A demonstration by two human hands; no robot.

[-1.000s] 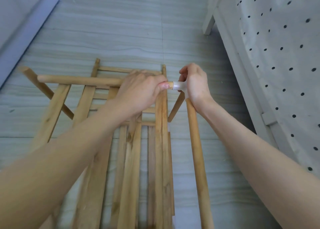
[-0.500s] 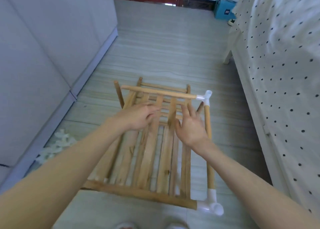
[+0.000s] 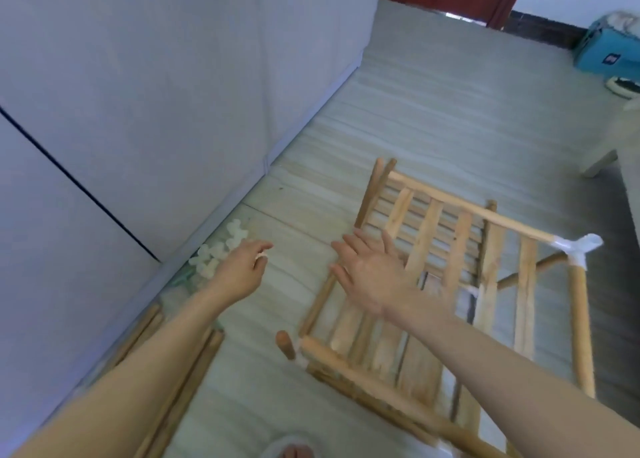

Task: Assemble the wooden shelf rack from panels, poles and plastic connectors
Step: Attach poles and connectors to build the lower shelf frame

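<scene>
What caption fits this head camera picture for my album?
Left hand reaches toward plastic connectors by the wall; right hand hovers open over the wooden rack.

The rack (image 3: 450, 284) is blurred at 5 o'clock and cut by the bottom edge. The left forearm (image 3: 145, 353) hides part of the loose poles (image 3: 187, 381).

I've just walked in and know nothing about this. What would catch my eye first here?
A half-built wooden rack lies on the floor at right, a white plastic connector joining two poles at its far corner. The left hand reaches toward a pile of connectors by the wall, while the right hand hovers open above the rack.
</scene>
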